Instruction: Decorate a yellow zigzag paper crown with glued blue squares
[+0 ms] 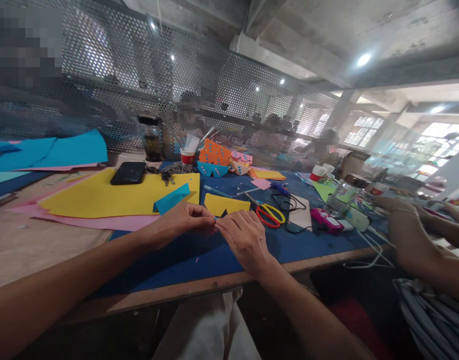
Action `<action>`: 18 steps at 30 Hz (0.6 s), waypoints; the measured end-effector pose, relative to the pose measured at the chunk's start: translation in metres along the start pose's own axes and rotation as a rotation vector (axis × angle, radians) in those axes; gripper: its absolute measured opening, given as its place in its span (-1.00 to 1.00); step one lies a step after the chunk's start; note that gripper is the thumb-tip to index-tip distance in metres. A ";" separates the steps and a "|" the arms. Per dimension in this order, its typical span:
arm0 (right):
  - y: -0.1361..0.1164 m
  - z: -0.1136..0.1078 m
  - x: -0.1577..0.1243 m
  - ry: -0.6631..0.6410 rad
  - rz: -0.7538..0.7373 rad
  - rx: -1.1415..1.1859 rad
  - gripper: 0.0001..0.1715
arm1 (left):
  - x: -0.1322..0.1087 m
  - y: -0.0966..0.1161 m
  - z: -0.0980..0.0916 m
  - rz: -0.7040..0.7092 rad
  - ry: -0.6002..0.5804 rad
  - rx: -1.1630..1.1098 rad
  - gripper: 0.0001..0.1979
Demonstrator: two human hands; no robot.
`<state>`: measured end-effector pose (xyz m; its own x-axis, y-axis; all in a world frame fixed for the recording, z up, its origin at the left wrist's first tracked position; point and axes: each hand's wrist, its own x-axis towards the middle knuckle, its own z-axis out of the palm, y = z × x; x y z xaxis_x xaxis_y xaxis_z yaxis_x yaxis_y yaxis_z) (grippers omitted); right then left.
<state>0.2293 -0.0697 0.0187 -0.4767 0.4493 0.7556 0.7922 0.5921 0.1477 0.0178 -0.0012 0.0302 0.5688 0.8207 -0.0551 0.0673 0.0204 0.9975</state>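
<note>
My left hand (pixel 193 217) and my right hand (pixel 246 237) meet above the blue mat (pixel 199 260), thumbs and fingertips pinched together. Between the fingertips shows a small blue piece (pixel 215 218), mostly hidden by the fingers; its kind cannot be made out. Just behind my left hand stands a folded blue paper (pixel 172 198) on the edge of a large yellow sheet (pixel 90 200). A smaller yellow paper (pixel 229 203) lies beyond the hands, with a dark triangular bit at its near edge. Scissors (pixel 269 215) with red and yellow handles lie right of my right hand.
Behind are a black phone (pixel 127 173), keys (pixel 167 176), a dark jar (pixel 151 140), a paper cup (pixel 187 152) and dotted paper crafts (pixel 216 157). To the right lie a blue glue gun (pixel 280 188), a pink device (pixel 327 220), a glass jar (pixel 344 195) and another person's arm (pixel 413 230).
</note>
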 end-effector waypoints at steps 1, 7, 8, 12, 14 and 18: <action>0.000 0.000 0.000 -0.001 0.001 0.007 -0.85 | 0.000 -0.001 0.000 0.003 0.000 0.005 -0.63; 0.000 0.002 0.000 -0.017 0.066 0.088 -0.83 | 0.000 -0.002 -0.002 0.050 -0.006 0.037 -0.67; 0.000 0.002 0.000 -0.016 0.086 0.110 -0.82 | 0.000 -0.001 -0.002 0.049 -0.005 0.037 -0.67; 0.001 0.004 0.000 0.007 0.184 0.243 -0.85 | 0.000 0.001 -0.002 0.027 -0.013 0.014 -0.67; 0.003 0.006 0.000 0.026 0.234 0.348 -0.85 | 0.000 0.001 -0.002 0.020 -0.031 -0.010 -0.66; 0.007 0.007 0.002 0.036 0.292 0.583 -0.82 | -0.001 -0.001 -0.003 0.023 -0.070 -0.056 -0.68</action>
<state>0.2319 -0.0600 0.0166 -0.2522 0.6300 0.7345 0.5460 0.7193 -0.4295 0.0146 0.0001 0.0297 0.6259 0.7792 -0.0328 0.0086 0.0351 0.9993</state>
